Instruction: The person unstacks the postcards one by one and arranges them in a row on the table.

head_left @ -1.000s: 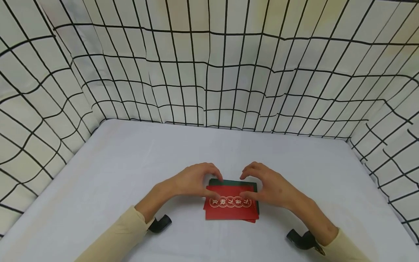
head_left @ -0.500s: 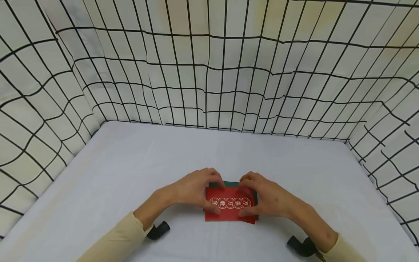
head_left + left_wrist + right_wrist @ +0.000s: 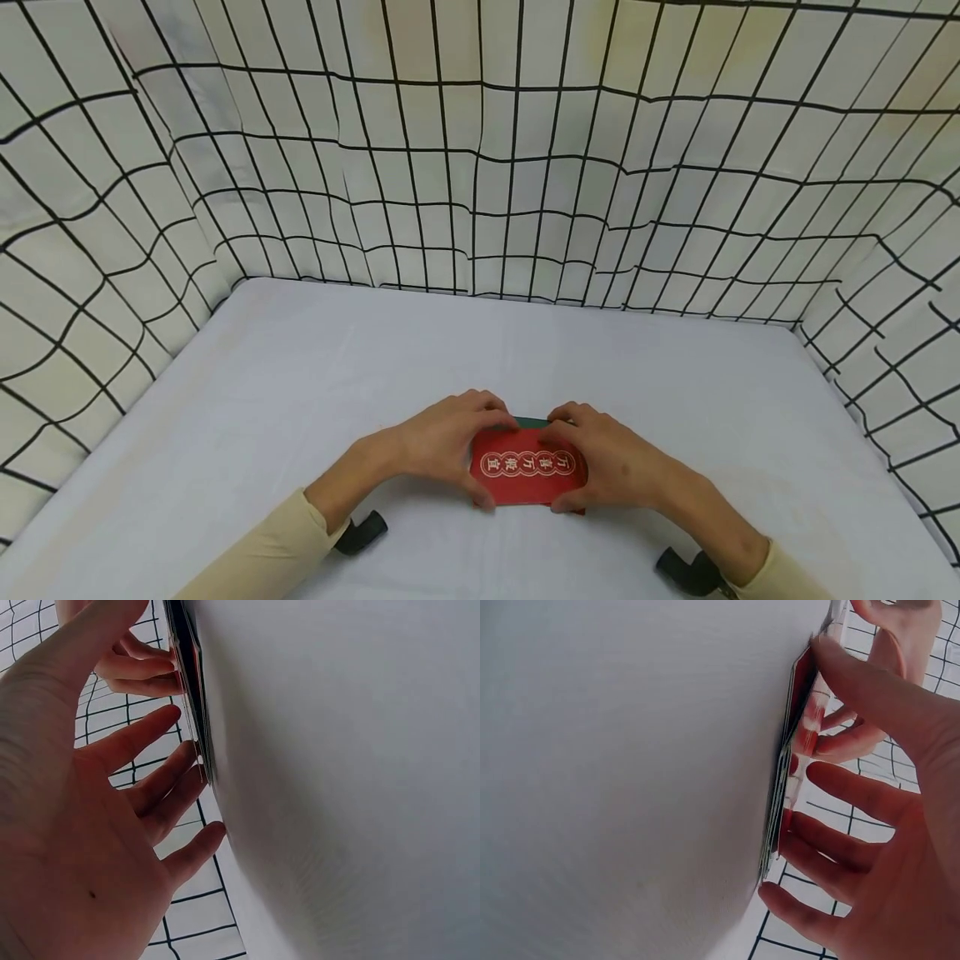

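Each grip is a bare hand curved round one end of a small stack: the left hand [image 3: 453, 437] and the right hand [image 3: 626, 462] hold it with thumbs at the near edge and fingertips along the far edge. Lying flat, or nearly so, between them is the red envelope [image 3: 528, 487], its face printed with white characters in linked rings; whether the stack is slightly off the bench cannot be told. Clasping both ends at once probably serves to keep the loose layers together and their edges even. Layers do not yet match: a green piece [image 3: 531, 422] shows past the far edge between the fingers, and the right wrist view has a gap between thin sheets near the thumb. The hands themselves hide both short ends, so their alignment is hard to judge from above.

Farther out, a black device [image 3: 362, 533] sits by the left wrist and another black fitting [image 3: 688, 573] by the right, both below pale sleeves [image 3: 266, 546]. Under everything is the white bench [image 3: 300, 375], and beyond its far side a pale wall with a black grid [image 3: 420, 167] bounds the space, well apart from the hands.
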`<action>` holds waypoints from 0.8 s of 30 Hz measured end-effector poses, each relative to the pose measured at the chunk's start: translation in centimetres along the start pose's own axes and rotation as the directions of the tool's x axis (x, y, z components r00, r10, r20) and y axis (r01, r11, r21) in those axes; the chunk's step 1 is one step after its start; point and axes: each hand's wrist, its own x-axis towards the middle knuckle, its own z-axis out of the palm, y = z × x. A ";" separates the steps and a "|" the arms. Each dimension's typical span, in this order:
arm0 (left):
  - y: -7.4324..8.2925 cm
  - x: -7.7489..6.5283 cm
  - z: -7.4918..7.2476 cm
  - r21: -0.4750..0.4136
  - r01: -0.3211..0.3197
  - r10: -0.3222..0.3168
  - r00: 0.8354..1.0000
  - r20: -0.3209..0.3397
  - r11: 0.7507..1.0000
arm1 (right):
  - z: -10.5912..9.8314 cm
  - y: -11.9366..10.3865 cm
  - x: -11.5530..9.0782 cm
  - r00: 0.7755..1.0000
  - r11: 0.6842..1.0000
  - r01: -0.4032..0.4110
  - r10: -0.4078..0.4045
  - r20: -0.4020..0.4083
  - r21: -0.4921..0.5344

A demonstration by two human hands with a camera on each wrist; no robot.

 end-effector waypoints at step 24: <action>-0.1 0.0 0.0 -0.011 0.020 -0.021 1.000 -0.018 1.000 | -0.2 -0.1 0.0 0.997 0.999 -0.033 0.031 -0.077 -0.018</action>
